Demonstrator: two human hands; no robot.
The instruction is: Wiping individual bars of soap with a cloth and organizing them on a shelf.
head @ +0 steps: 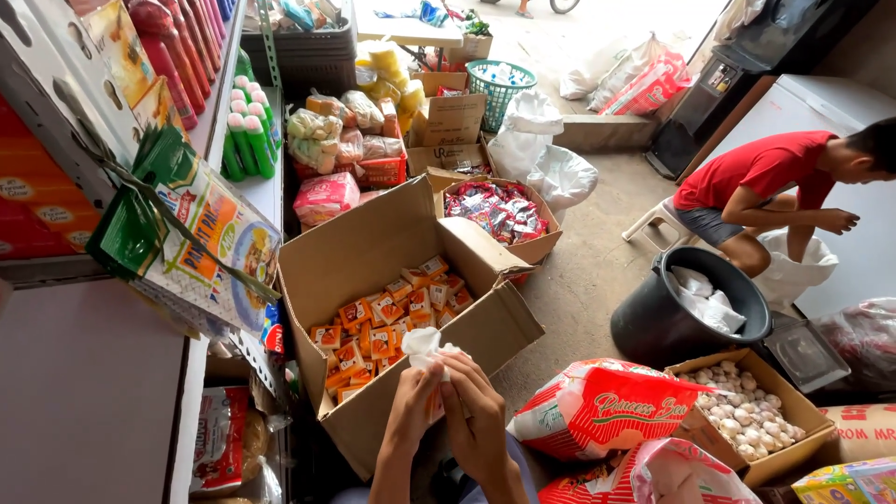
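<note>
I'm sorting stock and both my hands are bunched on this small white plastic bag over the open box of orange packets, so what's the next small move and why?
Probably part the bag's mouth with your fingertips. Both the left hand and the right hand pinch the white plastic bag, and its top looks crumpled shut. It already sits right above the cardboard box of orange packets, so nothing else seems to need moving first.

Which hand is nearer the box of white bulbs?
Right hand: it is on the side toward the box of white bulbs. The left hand is beyond it, farther off.
</note>
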